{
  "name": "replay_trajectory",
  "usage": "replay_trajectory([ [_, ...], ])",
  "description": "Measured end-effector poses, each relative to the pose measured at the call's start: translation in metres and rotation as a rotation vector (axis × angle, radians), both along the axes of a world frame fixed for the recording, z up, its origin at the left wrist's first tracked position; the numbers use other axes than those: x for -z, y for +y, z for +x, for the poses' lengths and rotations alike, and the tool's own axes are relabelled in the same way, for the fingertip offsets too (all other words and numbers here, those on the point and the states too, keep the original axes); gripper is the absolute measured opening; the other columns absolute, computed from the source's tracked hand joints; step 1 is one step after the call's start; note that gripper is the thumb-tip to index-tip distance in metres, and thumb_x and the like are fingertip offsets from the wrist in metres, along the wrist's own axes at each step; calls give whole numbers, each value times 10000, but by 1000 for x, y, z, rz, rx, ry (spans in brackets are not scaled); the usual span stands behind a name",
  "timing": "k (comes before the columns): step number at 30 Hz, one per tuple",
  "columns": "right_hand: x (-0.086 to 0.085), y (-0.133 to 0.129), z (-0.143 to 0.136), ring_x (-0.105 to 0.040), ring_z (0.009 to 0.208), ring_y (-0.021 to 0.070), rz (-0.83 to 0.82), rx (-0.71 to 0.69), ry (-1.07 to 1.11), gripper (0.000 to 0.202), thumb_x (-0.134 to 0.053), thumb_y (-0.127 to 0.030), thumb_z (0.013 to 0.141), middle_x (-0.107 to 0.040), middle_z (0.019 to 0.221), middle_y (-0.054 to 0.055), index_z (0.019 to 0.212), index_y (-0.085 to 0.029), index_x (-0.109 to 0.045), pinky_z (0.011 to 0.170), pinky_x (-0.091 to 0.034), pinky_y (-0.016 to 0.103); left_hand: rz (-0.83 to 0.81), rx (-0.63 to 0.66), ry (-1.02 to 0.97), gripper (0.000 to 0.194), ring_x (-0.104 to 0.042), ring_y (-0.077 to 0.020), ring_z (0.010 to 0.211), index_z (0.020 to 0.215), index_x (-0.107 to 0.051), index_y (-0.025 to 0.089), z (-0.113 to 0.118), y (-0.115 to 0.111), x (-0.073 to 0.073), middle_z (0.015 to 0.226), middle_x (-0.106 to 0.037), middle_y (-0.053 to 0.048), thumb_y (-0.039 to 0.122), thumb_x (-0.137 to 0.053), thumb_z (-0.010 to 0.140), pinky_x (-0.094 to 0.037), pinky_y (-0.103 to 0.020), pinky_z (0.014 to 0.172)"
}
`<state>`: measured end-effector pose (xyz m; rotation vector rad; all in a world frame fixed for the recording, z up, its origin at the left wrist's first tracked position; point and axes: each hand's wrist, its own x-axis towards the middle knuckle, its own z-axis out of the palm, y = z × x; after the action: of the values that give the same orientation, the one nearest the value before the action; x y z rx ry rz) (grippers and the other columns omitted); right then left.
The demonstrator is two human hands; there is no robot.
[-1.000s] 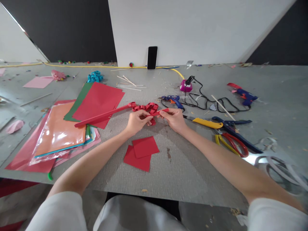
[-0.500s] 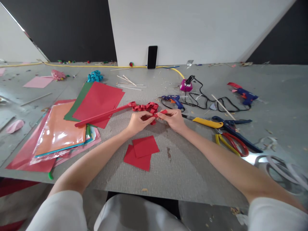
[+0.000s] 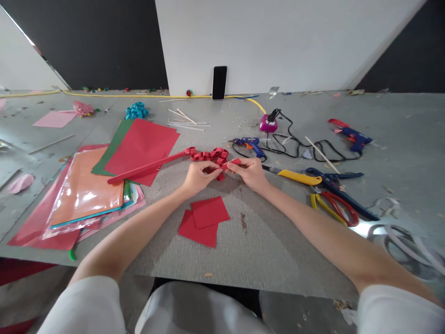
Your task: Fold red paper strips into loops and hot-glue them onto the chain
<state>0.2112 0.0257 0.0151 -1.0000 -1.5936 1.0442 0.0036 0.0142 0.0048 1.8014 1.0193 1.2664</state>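
Observation:
Both hands meet over the middle of the table and pinch a small folded strip of red paper [image 3: 233, 163]. My left hand [image 3: 202, 176] closes on its left end with thumb and fingertips. The right end sits between the thumb and fingers of my right hand [image 3: 249, 172]. Just behind my fingers lies a curled red paper chain [image 3: 208, 154], joined or touching a long red paper strip [image 3: 149, 167] that stretches left. Two overlapping red paper squares [image 3: 210, 212] rest on the table nearer to me. My fingers partly hide the strip and chain.
Red sheets [image 3: 139, 144] and a plastic-wrapped orange pack [image 3: 93, 181] lie left. On the right are a blue glue gun [image 3: 251, 144], a yellow-handled cutter [image 3: 299, 177], pliers-like blue cutters [image 3: 342, 197], red-and-yellow-handled scissors [image 3: 335, 208] and tangled black cords. A phone [image 3: 219, 83] leans on the wall.

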Motion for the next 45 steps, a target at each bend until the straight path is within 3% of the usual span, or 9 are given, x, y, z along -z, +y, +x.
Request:
replay_trajectory([
  [4,0,1,-1,-656,648,163,-28,-48,31,292,-827,-521,790,-781,751,33,829,-232,-827,654,-538,305,13,2,0,168,-705,-153,734,862,-791,150,-1,0,0,854,-801,-75,300,-720,886,-536,-253,676],
  [9,4,2,0,-668,672,167,-23,-69,33,249,-832,-487,796,-781,751,30,781,-239,-819,675,-541,307,18,4,-21,149,-699,-148,696,817,-790,155,0,-1,-1,813,-798,-64,287,-737,862,-533,-247,641],
  [19,7,8,2,-571,588,138,-6,26,104,259,-800,-479,826,-741,689,19,747,-232,-804,588,-459,289,-53,7,-44,163,-649,-121,616,810,-773,147,-1,2,2,759,-772,-55,299,-736,856,-497,-234,583],
  [29,11,12,1,-595,587,140,5,88,154,237,-820,-481,795,-748,687,12,772,-246,-810,588,-467,293,-65,10,-20,179,-677,-138,657,819,-780,154,-1,1,-2,781,-777,-62,320,-727,861,-526,-241,597],
  [41,21,18,5,-602,618,140,32,185,210,208,-813,-466,805,-736,697,-3,794,-259,-804,609,-478,284,-184,53,-40,229,-607,-99,540,818,-765,143,-2,2,0,676,-726,-33,363,-730,873,-467,-215,534],
  [45,20,18,5,-595,603,133,0,141,233,252,-802,-505,815,-732,707,2,820,-254,-798,592,-479,277,-214,65,-78,241,-625,-103,549,834,-761,139,-3,3,0,708,-745,-46,375,-738,871,-500,-215,543],
])
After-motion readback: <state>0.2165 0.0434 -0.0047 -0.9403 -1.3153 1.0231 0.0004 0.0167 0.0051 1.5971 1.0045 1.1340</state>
